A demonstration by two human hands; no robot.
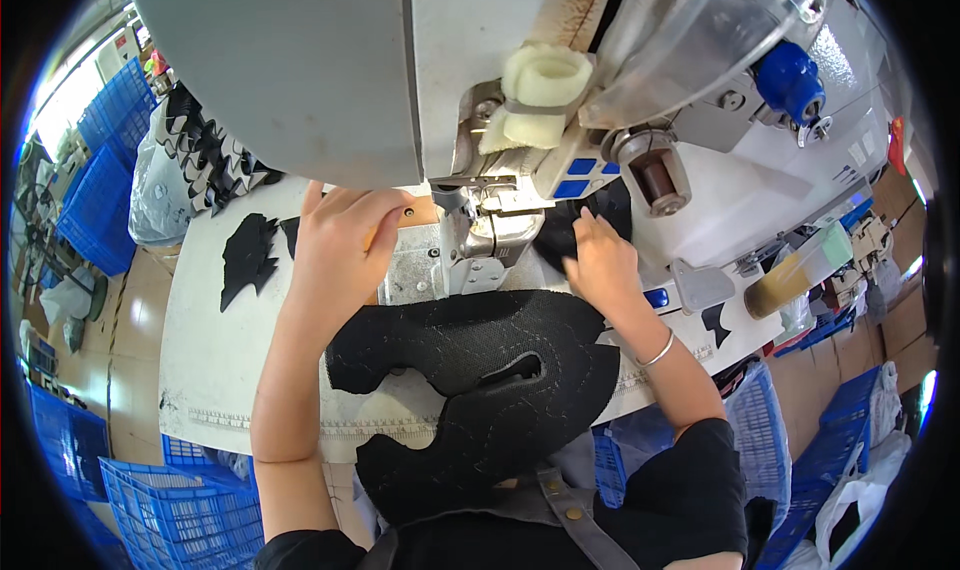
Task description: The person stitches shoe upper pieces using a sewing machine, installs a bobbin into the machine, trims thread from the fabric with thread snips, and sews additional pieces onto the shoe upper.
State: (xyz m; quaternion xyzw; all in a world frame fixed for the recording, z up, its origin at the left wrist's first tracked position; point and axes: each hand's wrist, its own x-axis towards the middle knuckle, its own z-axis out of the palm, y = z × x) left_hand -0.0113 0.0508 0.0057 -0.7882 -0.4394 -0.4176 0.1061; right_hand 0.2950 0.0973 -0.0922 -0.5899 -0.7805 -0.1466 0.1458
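A sewing machine's needle area (pixel 490 220) lies between my hands. My left hand (pixel 345 235) is left of it with curled fingers; a small yellowish bit shows among them, too little to name. On the right, my right hand (pixel 605 260) has its fingers on a dark black piece (pixel 562 238) beside the needle area, its thumb lower at the edge. Part of that piece is hidden under the machine head and my fingers. Nearer to me, a large black shoe upper (pixel 570 380) with light stitch lines lies curved over the table's front edge, with a slot in it.
A jagged black piece (pixel 247 260) lies on the white table (pixel 205 360) at left. Cut black-and-white pieces (pixel 205 150) are piled behind it. The thread spool (pixel 655 182) and a clear tube (pixel 790 280) are at right. Blue crates (pixel 175 510) stand on the floor below.
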